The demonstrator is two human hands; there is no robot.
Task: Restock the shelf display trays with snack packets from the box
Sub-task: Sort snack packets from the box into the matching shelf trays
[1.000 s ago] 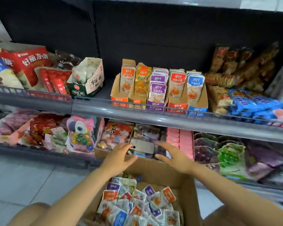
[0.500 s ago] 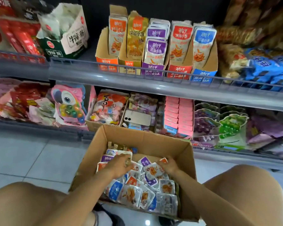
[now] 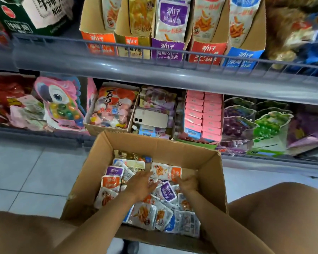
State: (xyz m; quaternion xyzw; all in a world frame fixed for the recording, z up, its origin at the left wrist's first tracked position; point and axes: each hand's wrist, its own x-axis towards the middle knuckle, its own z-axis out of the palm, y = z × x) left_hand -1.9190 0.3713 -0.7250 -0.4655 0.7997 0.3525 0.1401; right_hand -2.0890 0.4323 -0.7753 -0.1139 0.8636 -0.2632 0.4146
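An open cardboard box (image 3: 154, 143) sits on the floor between my knees, full of small loose snack packets (image 3: 149, 215) in orange, purple, blue and red. Both hands are inside it. My left hand (image 3: 141, 186) lies flat on the pile, fingers apart, fingertips at the left edge of an orange snack packet (image 3: 163, 172). My right hand (image 3: 188, 182) is curled, its fingers pinching that packet's orange right end. On the upper shelf stand the display trays: orange (image 3: 99, 43), yellow (image 3: 132, 44), purple (image 3: 168, 50), red (image 3: 207, 52) and blue (image 3: 243, 57), each holding upright packets.
A grey wire rail (image 3: 173, 65) fronts the upper shelf. On the lower shelf, just behind the box, a phone (image 3: 151, 118) lies on a tray of sweets, beside a pink box stack (image 3: 204, 114) and a parrot-shaped candy pack (image 3: 61, 103). Tiled floor (image 3: 35, 171) lies to the left.
My hands dropped from the lower shelf into the box. The view has moved in closer and lower. An orange packet now sits on top, between my two hands.
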